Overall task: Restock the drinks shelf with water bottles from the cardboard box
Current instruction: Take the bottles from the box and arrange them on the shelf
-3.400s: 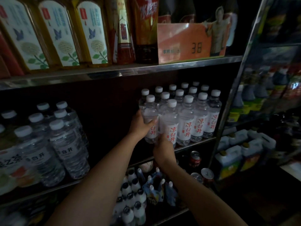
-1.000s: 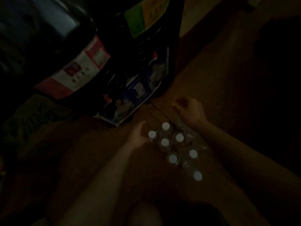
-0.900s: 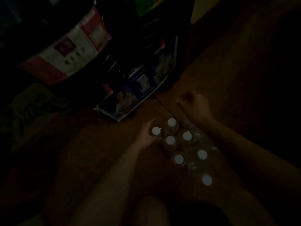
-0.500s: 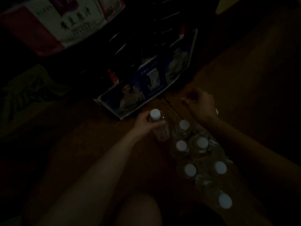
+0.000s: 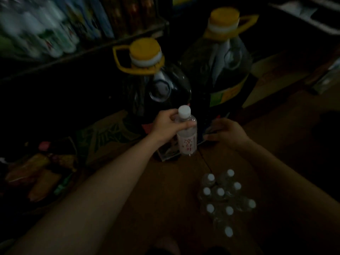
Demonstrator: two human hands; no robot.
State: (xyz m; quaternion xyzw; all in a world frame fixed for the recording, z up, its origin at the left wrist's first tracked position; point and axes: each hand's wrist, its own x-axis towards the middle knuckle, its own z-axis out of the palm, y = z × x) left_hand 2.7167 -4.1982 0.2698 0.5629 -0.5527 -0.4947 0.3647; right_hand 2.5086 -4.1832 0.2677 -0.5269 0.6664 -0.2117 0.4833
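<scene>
The scene is very dark. My left hand (image 5: 168, 126) grips a clear water bottle (image 5: 186, 138) with a white cap and red lettering, held upright in the air by its shoulder. My right hand (image 5: 226, 132) hovers to the right of it with loosely bent fingers and nothing in it. Below the hands, several more water bottles (image 5: 223, 196) with white caps stand together in the brown cardboard box (image 5: 165, 190).
Two large dark jugs with yellow caps and handles, one at the left (image 5: 156, 81) and one at the right (image 5: 223, 57), stand just beyond my hands. A blurred shelf of bottles (image 5: 46, 30) fills the upper left. Packaged goods (image 5: 36, 173) lie low at the left.
My left hand has lifted one bottle up out of the box. My view has swung upward from the box toward the jugs and shelf. My right hand has risen, still holding nothing.
</scene>
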